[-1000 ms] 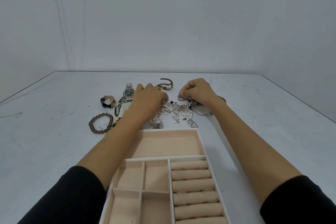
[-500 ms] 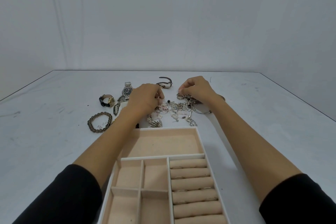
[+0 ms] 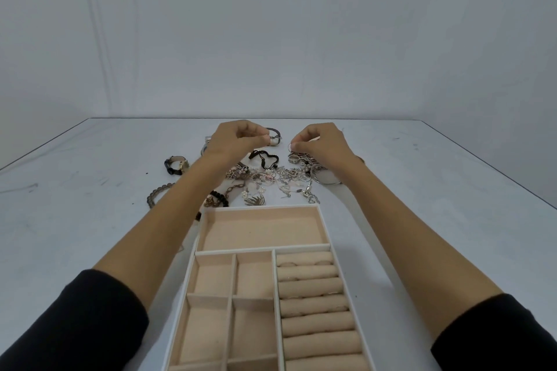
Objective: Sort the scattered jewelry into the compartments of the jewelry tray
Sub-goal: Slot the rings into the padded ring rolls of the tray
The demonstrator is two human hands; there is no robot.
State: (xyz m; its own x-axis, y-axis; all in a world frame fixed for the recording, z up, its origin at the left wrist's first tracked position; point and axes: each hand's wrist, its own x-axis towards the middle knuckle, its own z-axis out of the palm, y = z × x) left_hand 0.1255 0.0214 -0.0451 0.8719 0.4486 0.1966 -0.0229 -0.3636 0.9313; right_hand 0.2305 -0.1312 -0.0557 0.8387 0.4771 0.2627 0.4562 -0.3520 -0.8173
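Note:
A white jewelry tray (image 3: 325, 227) with beige lining lies in front of me, with one wide compartment at the far end, small square ones at the left and ring rolls (image 3: 313, 304) at the right. Beyond it sits a tangled pile of jewelry (image 3: 280, 179). My left hand (image 3: 233, 141) is raised above the pile, fingertips pinched on something tiny I cannot make out. My right hand (image 3: 319, 144) pinches a thin silver ring (image 3: 291, 146) just above the pile's right side.
A black-strap watch (image 3: 174, 165) and a grey bead bracelet (image 3: 155, 194) lie left of the pile. A dark bangle (image 3: 275, 134) lies behind it, a large silver hoop (image 3: 327, 179) at its right. The table ends at a grey wall.
Both hands have lifted off the pile, fingertips pinched. A black cord bracelet and more of the pile now show where the left hand lay.

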